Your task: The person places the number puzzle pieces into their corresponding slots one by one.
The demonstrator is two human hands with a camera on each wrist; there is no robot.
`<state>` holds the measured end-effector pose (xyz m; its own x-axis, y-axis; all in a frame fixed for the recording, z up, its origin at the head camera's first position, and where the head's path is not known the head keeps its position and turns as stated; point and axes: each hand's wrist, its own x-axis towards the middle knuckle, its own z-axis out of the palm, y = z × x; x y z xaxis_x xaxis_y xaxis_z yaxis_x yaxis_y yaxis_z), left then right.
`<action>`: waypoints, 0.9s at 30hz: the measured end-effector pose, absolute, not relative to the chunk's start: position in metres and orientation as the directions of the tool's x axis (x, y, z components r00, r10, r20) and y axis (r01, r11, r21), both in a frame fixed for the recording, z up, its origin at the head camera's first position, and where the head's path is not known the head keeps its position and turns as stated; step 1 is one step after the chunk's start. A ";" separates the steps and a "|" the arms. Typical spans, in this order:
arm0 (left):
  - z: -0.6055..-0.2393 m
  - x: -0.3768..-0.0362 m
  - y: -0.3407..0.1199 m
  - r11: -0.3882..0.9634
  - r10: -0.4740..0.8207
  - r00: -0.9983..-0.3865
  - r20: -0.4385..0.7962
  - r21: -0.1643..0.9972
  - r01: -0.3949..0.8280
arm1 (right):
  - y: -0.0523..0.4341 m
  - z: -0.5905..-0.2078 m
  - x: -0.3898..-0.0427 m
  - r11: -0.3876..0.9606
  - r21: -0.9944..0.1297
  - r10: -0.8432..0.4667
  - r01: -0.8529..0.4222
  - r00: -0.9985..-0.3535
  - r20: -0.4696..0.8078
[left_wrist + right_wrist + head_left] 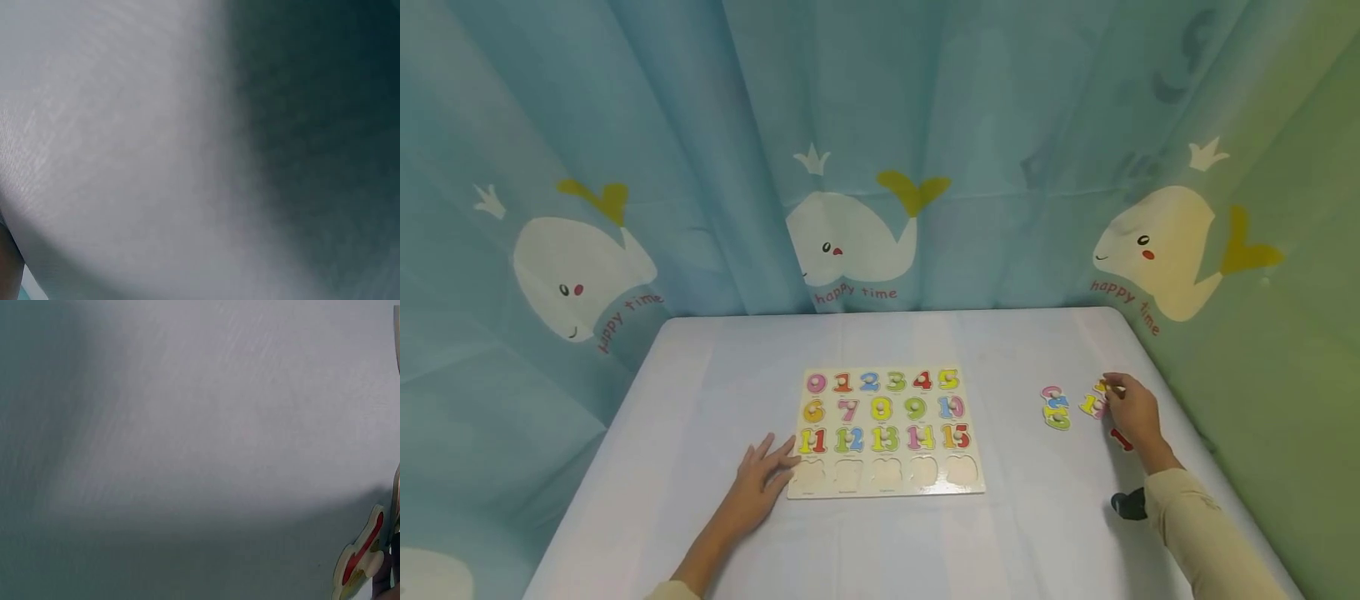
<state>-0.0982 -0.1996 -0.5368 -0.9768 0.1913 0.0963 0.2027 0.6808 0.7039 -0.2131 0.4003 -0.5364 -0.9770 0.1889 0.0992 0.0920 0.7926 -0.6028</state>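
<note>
A pale wooden number puzzle board (886,482) lies mid-surface (880,550), with bare white cloth all round it. It holds sixteen coloured pieces, 0 to 15; five slots in the bottom row stand empty. The left hand (762,481), grip flat and relaxed, touches its lower left corner. The right hand (1131,412) pinches a yellow-and-pink loose number piece (1093,403) near the right edge, among about four loose pieces. The whale curtain (850,250) reads "happy time".

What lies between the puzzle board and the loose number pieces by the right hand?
Only bare tablecloth separates the puzzle board from the loose number pieces near the right hand, as the head view shows.
</note>
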 end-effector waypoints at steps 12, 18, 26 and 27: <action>-0.538 -0.101 -0.200 0.689 0.183 -0.981 0.057 0.704 0.169 | 0.405 -0.535 -0.209 0.826 -0.563 0.123 0.037 -0.986 0.116; -0.537 -0.100 -0.197 0.697 0.182 -0.980 0.077 0.693 0.184 | 0.412 -0.537 -0.206 0.850 -0.523 0.161 0.063 -0.976 0.145; -0.537 -0.099 -0.197 0.706 0.175 -0.981 0.089 0.683 0.188 | 0.407 -0.530 -0.209 0.865 -0.502 0.161 0.025 -0.960 0.229; -0.538 -0.099 -0.197 0.705 0.173 -0.981 0.085 0.684 0.184 | 0.404 -0.529 -0.209 0.866 -0.500 0.148 0.006 -0.958 0.246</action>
<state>-0.0995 -0.1970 -0.5375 -0.9812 0.1732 0.0852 0.1839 0.7054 0.6845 -0.2094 0.4041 -0.5288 -0.9580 0.1482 0.2457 0.0058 0.8662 -0.4997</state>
